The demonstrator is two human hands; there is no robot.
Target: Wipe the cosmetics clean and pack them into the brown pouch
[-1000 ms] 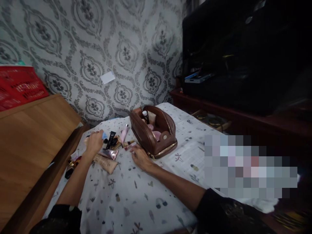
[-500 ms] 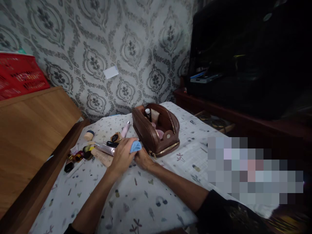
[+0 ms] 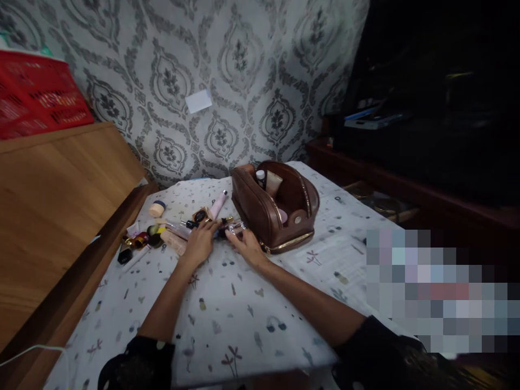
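Note:
My left hand (image 3: 200, 245) lies on the patterned cloth over some tubes, its fingers pressed together at a small dark item (image 3: 223, 234) that I cannot name. My right hand (image 3: 248, 248) is close beside it, its fingertips pinching a small clear tube (image 3: 236, 227). Just right of both hands stands an open brown cosmetic bag (image 3: 266, 214) with bottles and a pink thing inside. Left of my hands lie scattered cosmetics: a pink tube (image 3: 218, 204), a compact (image 3: 199, 215), a small jar (image 3: 156, 208) and several tubes (image 3: 174, 238).
The white patterned cloth (image 3: 227, 314) covers the surface. A wooden board (image 3: 52, 200) rises at the left with a red crate (image 3: 36, 103) behind it. Patterned wallpaper (image 3: 227, 81) is at the back, and a dark wooden unit (image 3: 406, 179) stands at the right.
My left hand came from the far-left cosmetics with a blue cloth to beside my right hand. The cloth no longer shows. The view has shifted, so everything sits further right.

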